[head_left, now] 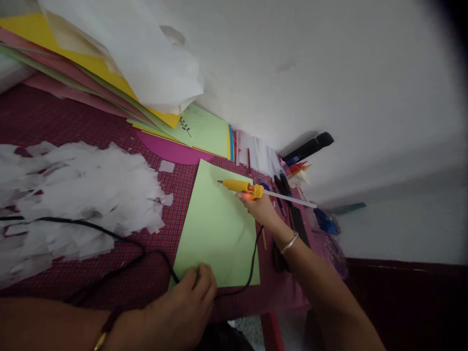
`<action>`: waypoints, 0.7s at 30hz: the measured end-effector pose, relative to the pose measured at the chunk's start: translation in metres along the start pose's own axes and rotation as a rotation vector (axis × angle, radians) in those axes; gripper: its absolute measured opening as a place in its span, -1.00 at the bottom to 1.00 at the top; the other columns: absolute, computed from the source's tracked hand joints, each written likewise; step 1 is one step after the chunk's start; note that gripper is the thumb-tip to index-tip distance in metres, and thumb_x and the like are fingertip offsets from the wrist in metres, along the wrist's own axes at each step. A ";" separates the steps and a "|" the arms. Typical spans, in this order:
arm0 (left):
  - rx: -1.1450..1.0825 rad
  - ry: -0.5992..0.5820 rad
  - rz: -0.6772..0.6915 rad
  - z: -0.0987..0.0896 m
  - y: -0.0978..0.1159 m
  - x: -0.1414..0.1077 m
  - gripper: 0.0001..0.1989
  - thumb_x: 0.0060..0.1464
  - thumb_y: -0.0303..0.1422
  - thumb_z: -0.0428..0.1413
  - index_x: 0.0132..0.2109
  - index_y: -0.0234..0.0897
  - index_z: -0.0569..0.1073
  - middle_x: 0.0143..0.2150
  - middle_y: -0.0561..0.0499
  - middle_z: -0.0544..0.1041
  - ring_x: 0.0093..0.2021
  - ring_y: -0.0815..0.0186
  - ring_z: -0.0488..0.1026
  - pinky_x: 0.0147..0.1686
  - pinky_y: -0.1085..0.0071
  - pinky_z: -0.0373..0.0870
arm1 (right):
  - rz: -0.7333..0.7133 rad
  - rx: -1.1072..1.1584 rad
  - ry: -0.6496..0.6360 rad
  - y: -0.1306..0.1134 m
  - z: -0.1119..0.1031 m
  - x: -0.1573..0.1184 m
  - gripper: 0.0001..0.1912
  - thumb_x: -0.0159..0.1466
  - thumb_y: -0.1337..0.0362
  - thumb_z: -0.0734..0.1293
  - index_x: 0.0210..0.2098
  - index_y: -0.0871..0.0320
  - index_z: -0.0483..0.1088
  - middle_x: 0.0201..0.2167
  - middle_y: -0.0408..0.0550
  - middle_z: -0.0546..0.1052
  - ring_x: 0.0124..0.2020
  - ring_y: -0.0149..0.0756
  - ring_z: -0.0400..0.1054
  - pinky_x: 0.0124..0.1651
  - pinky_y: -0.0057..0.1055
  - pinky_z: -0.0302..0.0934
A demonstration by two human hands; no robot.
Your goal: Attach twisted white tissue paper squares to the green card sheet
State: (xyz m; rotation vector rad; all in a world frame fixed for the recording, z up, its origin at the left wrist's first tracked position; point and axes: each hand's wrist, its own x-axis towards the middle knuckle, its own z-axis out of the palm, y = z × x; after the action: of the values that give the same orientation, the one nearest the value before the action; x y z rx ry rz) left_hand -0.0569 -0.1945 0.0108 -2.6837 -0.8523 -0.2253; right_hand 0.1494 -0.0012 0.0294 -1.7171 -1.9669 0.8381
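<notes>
Right hand [260, 206] gripped yellow plastic glue gun [237, 185] over pale-green rectangular paper [219, 229]; left hand [183, 304] curled at near-left corner, couldn't tell if pinching.

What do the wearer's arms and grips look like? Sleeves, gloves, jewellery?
Left arm: no sleeve in view; dark band and gold piece at the wrist, can't tell if joined. Right arm: no sleeve in view, slim silver bangle. Left grip and right grip: five-fingered hands, ungloved.
</notes>
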 end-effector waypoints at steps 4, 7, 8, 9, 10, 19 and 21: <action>0.001 -0.005 0.007 -0.001 -0.001 0.000 -0.67 0.21 -0.23 -0.02 -0.03 -0.16 0.56 -0.02 -0.17 0.51 0.02 0.09 0.39 -0.11 0.17 0.29 | 0.016 0.013 0.008 -0.001 -0.002 -0.001 -0.64 0.11 -0.03 0.33 -0.33 0.17 0.41 -0.60 -0.14 0.37 -0.61 -0.43 0.18 -0.59 -0.49 0.08; -0.007 0.016 0.008 0.002 0.001 0.000 -0.67 0.20 -0.23 -0.01 -0.03 -0.16 0.57 -0.02 -0.17 0.51 0.01 0.09 0.40 -0.12 0.17 0.29 | 0.025 0.029 -0.048 -0.001 -0.005 -0.003 -0.64 0.12 -0.02 0.32 -0.31 0.17 0.41 -0.58 -0.17 0.36 -0.64 -0.47 0.14 -0.61 -0.50 0.07; -0.011 0.023 0.010 0.003 0.001 0.000 -0.67 0.19 -0.23 -0.01 -0.04 -0.17 0.57 -0.03 -0.18 0.51 0.00 0.08 0.40 -0.13 0.16 0.29 | 0.027 0.034 -0.076 -0.001 -0.005 -0.003 -0.64 0.11 -0.01 0.33 -0.32 0.18 0.41 -0.58 -0.18 0.36 -0.64 -0.48 0.13 -0.61 -0.50 0.07; -0.016 0.027 0.011 0.004 0.002 0.000 -0.67 0.19 -0.22 0.00 -0.05 -0.17 0.58 -0.04 -0.18 0.52 -0.01 0.08 0.41 -0.13 0.15 0.29 | 0.031 0.040 -0.099 -0.001 -0.006 -0.004 -0.65 0.11 0.00 0.33 -0.33 0.18 0.40 -0.57 -0.18 0.35 -0.65 -0.49 0.12 -0.61 -0.50 0.07; -0.019 0.026 0.012 0.005 0.003 0.000 -0.67 0.19 -0.22 0.00 -0.06 -0.18 0.58 -0.05 -0.19 0.52 -0.01 0.07 0.41 -0.13 0.15 0.29 | 0.034 0.046 -0.114 -0.001 -0.005 -0.004 -0.66 0.10 0.01 0.34 -0.35 0.18 0.40 -0.57 -0.18 0.35 -0.65 -0.49 0.12 -0.61 -0.50 0.07; 0.003 0.024 0.020 0.001 0.001 0.000 -0.68 0.19 -0.22 0.00 -0.05 -0.18 0.58 -0.05 -0.18 0.52 -0.01 0.09 0.41 -0.14 0.17 0.30 | 0.050 -0.008 0.005 -0.003 0.002 -0.001 -0.72 0.07 0.06 0.39 -0.40 0.15 0.40 -0.62 -0.15 0.37 -0.61 -0.40 0.22 -0.60 -0.48 0.09; 0.008 0.011 0.017 0.001 0.001 0.000 -0.67 0.20 -0.22 -0.01 -0.04 -0.18 0.57 -0.03 -0.18 0.51 0.00 0.09 0.40 -0.13 0.16 0.29 | 0.046 -0.014 0.009 -0.003 0.001 -0.001 -0.74 0.08 0.08 0.40 -0.39 0.15 0.41 -0.60 -0.13 0.40 -0.58 -0.38 0.26 -0.58 -0.48 0.12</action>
State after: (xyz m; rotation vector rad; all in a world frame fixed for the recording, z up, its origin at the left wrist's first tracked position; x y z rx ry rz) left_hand -0.0566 -0.1950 0.0097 -2.6787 -0.8252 -0.2320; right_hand 0.1466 -0.0027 0.0306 -1.7770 -1.9391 0.8323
